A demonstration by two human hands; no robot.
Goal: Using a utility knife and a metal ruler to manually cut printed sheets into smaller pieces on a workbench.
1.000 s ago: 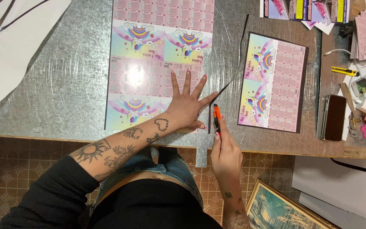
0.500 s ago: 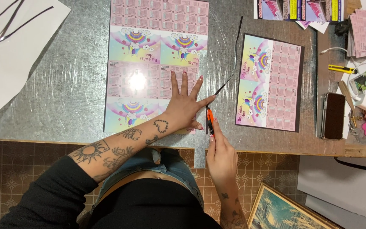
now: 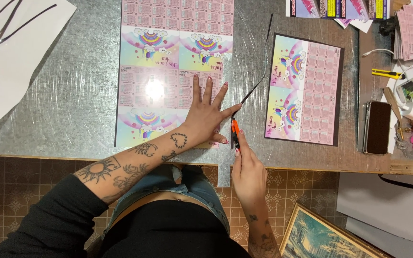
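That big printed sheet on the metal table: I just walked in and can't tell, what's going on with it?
A person is trimming it. Their left hand lies flat, fingers spread, on the pastel printed sheet, pinning it to the metal table. Their right hand holds an orange-handled knife at the sheet's right edge, near the table's front. A thin dark strip curls away above the blade. A smaller printed sheet lies apart to the right.

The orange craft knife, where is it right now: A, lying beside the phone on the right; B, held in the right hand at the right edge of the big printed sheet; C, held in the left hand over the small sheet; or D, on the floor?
B: the right hand grips the orange craft knife at the right edge of the big printed sheet, while the left hand presses flat on that sheet.
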